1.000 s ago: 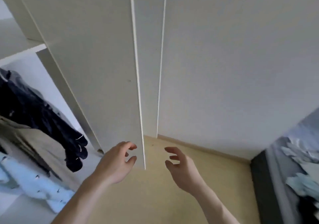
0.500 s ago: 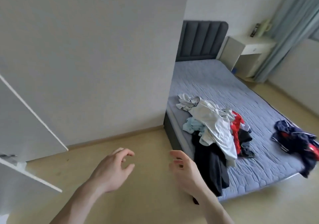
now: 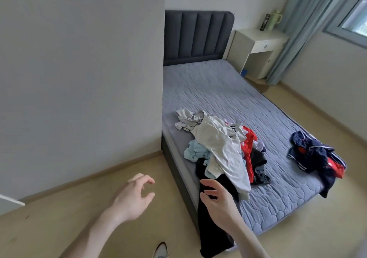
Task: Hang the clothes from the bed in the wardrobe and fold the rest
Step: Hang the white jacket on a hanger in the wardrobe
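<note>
Clothes (image 3: 220, 148) lie heaped near the foot of a bed (image 3: 228, 90), toward its left edge, as a person stands beside it with both hands raised and holding nothing. On top of the pile sprawls a white shirt (image 3: 222, 144), with a pale grey garment (image 3: 186, 119) bunched at its far end, a light blue piece (image 3: 193, 152) poking out on the near-left side and a red garment (image 3: 248, 150) to its right. Black trousers (image 3: 210, 228) spill from under the heap, over the mattress edge and down the side of the bed toward the floor (image 3: 59, 208). Well apart from the pile, at the bed's far right corner, lies a navy jacket (image 3: 313, 154) with red patches, one part hanging over the edge. The left hand (image 3: 133, 196) hovers over the floor, fingers loosely curled, clear of everything. The right hand (image 3: 220, 200) hovers in front of the black trousers with fingers spread and relaxed; whether it touches the cloth cannot be told. A dark padded headboard (image 3: 198, 37) stands at the far end of the bed, with a white nightstand (image 3: 256, 51) beside it carrying a pale green jug (image 3: 275, 21), and blue-grey curtains (image 3: 297, 25) hanging by the window (image 3: 355, 19)
</note>
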`<state>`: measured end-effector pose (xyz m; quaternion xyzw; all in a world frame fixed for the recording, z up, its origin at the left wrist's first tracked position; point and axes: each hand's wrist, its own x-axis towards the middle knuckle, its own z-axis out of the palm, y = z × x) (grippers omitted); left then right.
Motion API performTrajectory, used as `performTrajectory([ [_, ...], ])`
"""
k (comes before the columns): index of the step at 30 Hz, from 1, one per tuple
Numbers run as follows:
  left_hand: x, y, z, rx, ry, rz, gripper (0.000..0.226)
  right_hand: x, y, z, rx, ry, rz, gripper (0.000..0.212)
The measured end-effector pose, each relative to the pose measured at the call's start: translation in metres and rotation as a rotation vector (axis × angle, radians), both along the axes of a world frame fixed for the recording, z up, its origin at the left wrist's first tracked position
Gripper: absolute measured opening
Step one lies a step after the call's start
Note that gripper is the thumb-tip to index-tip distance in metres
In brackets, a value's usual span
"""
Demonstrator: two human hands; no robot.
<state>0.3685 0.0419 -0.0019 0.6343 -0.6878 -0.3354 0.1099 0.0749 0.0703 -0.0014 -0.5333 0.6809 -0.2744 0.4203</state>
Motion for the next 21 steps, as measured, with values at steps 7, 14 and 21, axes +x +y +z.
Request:
performTrajectory([
  [7, -0.057, -0.104, -0.029, 0.068, -0.007, -0.094, 0.018, -0.062, -0.088, -0.033, 0.044, 0.04, -0.147, 0.036],
  [14, -0.121, -0.176, -0.062, 0.148, -0.042, -0.105, 0.022, -0.166, -0.15, -0.107, 0.256, 0.198, -0.195, 0.047],
  [21, -0.17, -0.192, -0.134, 0.232, -0.078, 0.056, 0.015, -0.259, -0.227, -0.242, 0.467, 0.34, -0.092, 0.069],
])
